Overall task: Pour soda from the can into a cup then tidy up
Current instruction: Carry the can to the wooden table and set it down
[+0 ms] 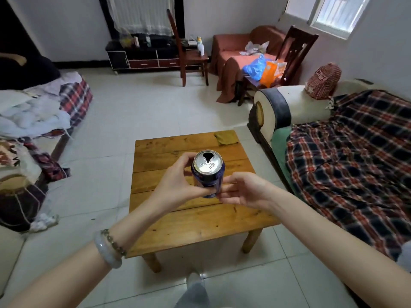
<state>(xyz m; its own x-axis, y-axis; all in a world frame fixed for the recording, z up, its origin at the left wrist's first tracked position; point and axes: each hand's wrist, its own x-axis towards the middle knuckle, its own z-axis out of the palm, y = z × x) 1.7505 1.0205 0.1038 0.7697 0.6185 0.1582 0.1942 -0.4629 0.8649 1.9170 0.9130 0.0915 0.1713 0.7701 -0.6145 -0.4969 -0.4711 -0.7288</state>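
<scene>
While both hands hold it above the wooden table (169, 221), the can (208, 174) stays upright between them with its opening already open on top. The left hand (178, 181) wraps its fingers around the left side and the rim, and the right hand (242, 190) touches the lower right side with the fingertips, closed narrowly on the can. A folded yellow cloth (226, 138) lies at the far right corner of the table, well apart from the can
</scene>
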